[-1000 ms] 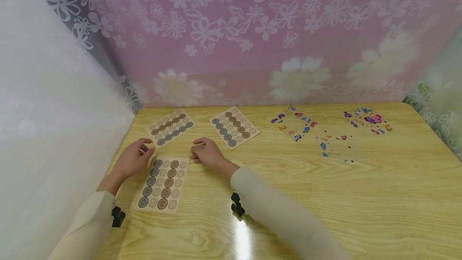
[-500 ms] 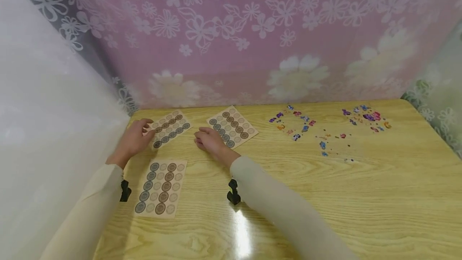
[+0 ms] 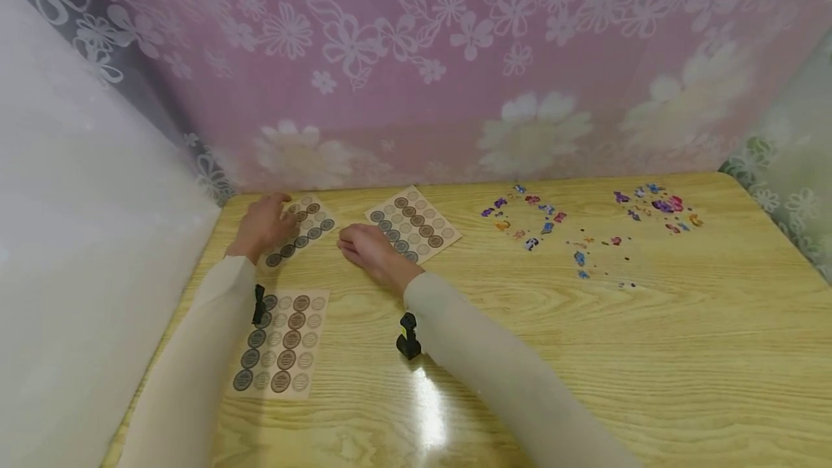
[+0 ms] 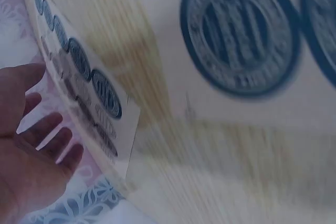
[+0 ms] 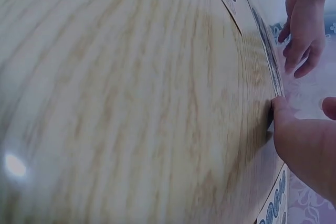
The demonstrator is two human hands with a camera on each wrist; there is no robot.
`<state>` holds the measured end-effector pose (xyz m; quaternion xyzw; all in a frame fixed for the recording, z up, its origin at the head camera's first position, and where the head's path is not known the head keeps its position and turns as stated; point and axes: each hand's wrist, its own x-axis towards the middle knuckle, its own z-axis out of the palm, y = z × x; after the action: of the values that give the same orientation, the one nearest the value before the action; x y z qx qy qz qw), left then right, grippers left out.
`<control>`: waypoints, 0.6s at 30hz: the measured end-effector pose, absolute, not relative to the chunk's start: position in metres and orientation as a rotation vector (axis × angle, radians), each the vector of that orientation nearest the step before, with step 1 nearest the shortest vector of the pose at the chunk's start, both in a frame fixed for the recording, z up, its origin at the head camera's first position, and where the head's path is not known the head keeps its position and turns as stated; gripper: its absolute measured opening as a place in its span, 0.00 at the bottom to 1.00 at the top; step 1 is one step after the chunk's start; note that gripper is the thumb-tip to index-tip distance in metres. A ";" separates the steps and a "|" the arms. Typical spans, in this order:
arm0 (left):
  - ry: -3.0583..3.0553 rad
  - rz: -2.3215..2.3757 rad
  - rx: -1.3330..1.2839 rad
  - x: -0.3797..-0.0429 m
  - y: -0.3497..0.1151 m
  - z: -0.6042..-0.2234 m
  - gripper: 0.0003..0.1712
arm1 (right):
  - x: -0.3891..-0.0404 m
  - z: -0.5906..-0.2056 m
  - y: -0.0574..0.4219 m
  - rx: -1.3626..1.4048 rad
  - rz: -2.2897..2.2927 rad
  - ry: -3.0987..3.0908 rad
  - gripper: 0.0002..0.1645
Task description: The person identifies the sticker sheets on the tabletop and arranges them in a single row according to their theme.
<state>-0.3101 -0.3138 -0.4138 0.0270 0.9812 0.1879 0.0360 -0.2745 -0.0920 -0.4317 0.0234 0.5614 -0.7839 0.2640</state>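
Observation:
A tan sticker sheet printed with rows of round dark-blue, brown and pale seals lies at the back left of the table. My left hand hovers over its left part, hiding some seals; in the left wrist view the fingers are spread and slightly bent, with nothing in them. My right hand is low at the table between this sheet and a second similar sheet, overlapping the second one's left corner. Its fingertips are near the first sheet's right end. A third sheet lies nearer, partly under the left sleeve.
Small colourful butterfly-like pieces lie in a ring, in a cluster at the back right and as a loose scatter between. A flowered pink curtain hangs behind the table, and a white one runs along its left side.
My left hand has moved from beside the nearer sheet, forward and over the back-left sheet. My right hand has shifted slightly forward. The sheets seem to lie as before; the head view has shifted a little.

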 end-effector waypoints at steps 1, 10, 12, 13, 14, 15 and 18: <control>3.002 0.573 0.070 -0.311 -0.312 -0.415 0.30 | -0.275 -0.432 -0.092 0.064 -2.117 1.520 0.24; 2.967 0.557 -0.027 -0.314 -0.309 -0.414 0.35 | -0.277 -0.432 -0.097 0.086 -2.109 1.621 0.30; 2.952 0.536 -0.041 -0.314 -0.309 -0.413 0.37 | -0.277 -0.432 -0.098 0.099 -2.103 1.668 0.33; 2.940 0.534 -0.051 -0.314 -0.309 -0.412 0.38 | -0.277 -0.432 -0.099 0.099 -2.094 1.692 0.33; 2.929 0.533 -0.059 -0.314 -0.309 -0.412 0.39 | -0.276 -0.432 -0.099 0.097 -2.080 1.718 0.33; 2.921 0.531 -0.064 -0.313 -0.309 -0.412 0.40 | -0.276 -0.432 -0.099 0.093 -2.067 1.744 0.33; 2.900 0.555 -0.069 -0.312 -0.308 -0.414 0.42 | -0.275 -0.433 -0.098 0.066 -2.005 1.847 0.32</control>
<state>-0.3120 -0.3077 -0.4140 -0.0232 0.9776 0.1871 0.0939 -0.2754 -0.0983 -0.4329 0.0238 0.6628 -0.7196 0.2057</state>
